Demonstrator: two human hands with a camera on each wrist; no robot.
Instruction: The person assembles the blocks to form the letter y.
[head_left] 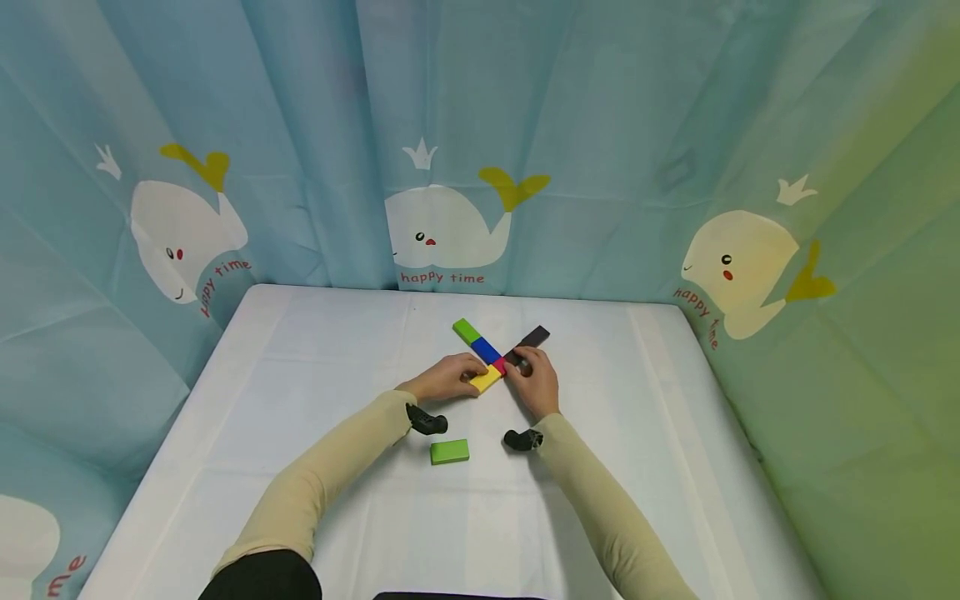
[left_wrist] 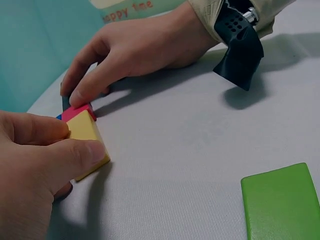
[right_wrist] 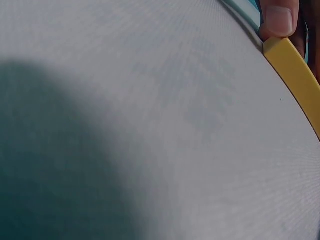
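Observation:
Coloured blocks lie end to end in a crossing shape on the white table: a green block [head_left: 466, 331], a blue block [head_left: 486, 351], a small red block [head_left: 500, 365], a yellow block [head_left: 487, 380] and a black strip [head_left: 534, 337]. My left hand [head_left: 447, 377] pinches the yellow block [left_wrist: 86, 131] between thumb and fingers, its end against the red block [left_wrist: 75, 111]. With curled fingers and thumb, my right hand [head_left: 537, 383] holds the red block where it meets the black strip, partly covering both. The right wrist view shows the yellow block [right_wrist: 295, 70] under a thumb.
A loose green block [head_left: 450, 452] lies nearer the front, between my forearms. Black wrist mounts [head_left: 426, 419] hang under both wrists. A blue-green curtain [head_left: 600, 167] with whale prints stands behind and beside the table [head_left: 315, 333].

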